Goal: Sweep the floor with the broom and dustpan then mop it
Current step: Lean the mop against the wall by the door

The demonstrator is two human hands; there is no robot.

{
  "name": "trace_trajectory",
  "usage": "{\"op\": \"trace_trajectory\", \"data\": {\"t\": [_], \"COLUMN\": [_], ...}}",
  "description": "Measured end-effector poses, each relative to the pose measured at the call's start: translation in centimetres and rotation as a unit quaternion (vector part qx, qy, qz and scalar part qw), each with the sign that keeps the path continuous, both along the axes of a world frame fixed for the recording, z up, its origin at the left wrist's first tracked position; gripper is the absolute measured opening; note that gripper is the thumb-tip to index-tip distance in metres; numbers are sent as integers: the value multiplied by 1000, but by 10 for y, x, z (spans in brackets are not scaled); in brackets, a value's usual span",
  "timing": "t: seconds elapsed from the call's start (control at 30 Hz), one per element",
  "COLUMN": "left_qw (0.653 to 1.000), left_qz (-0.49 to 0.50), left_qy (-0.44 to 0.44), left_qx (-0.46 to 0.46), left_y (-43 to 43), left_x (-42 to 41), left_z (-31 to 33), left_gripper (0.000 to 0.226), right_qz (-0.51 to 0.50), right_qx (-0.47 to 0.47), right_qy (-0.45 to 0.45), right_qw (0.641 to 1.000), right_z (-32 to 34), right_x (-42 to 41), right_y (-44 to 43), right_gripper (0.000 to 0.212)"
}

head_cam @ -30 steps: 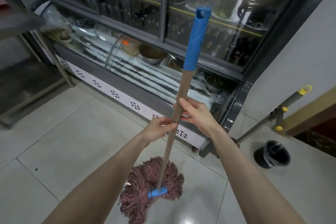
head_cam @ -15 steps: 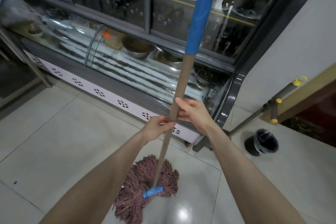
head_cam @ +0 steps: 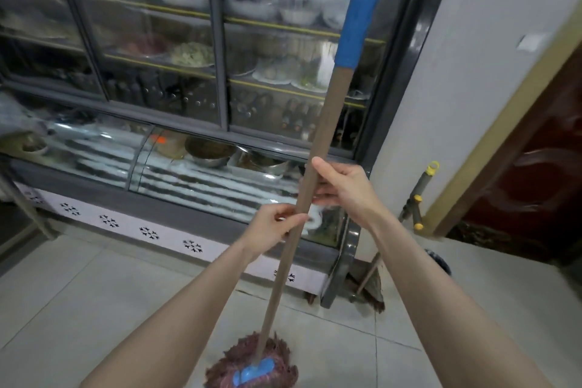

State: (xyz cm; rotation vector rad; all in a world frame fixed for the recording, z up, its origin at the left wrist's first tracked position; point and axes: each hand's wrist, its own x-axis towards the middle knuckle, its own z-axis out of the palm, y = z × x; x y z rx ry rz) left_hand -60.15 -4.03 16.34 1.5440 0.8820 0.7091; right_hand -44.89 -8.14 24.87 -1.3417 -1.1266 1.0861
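Head view: A long mop (head_cam: 318, 135) with a brown wooden stick, a blue cover at its top and a reddish-brown string head stands in the middle of the frame. It leans a little, with its top toward the upper right. The string head (head_cam: 274, 353) sits on the pale grey tiled floor (head_cam: 94, 293) at the bottom middle, with a blue plastic clip on top of it.

Both hands grasp the stick. The left hand (head_cam: 271, 230) wraps round it lower down. The right hand (head_cam: 343, 189) wraps round it just above, thumb up along the stick.

Behind the mop is a big dark fridge cabinet with glass doors (head_cam: 157, 72), full of bowls and bottles. At the right, a grey pole with yellow tips (head_cam: 422, 186) leans near a white wall, beside a dark red door (head_cam: 535, 167).
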Motion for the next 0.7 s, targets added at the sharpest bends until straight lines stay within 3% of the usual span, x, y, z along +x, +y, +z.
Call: {"op": "trace_trajectory", "data": {"t": [0.1, 0.33, 0.7], "left_qw": [1000, 992, 972], "left_qz": [-16, -94, -193], "left_qy": [-12, -58, -76], "left_qx": [20, 57, 113], "left_y": [-10, -42, -132], "left_x": [7, 53, 207], "left_z": [35, 97, 142], "left_gripper": [17, 8, 10], "right_qz": [-34, -89, -180], "right_qx": [27, 77, 131], "right_qy": [-7, -34, -68], "right_qw": [999, 992, 972], "right_z": [35, 99, 144], "right_x": [3, 39, 167], "right_y": [-23, -85, -212], "right_gripper": [28, 20, 18]}}
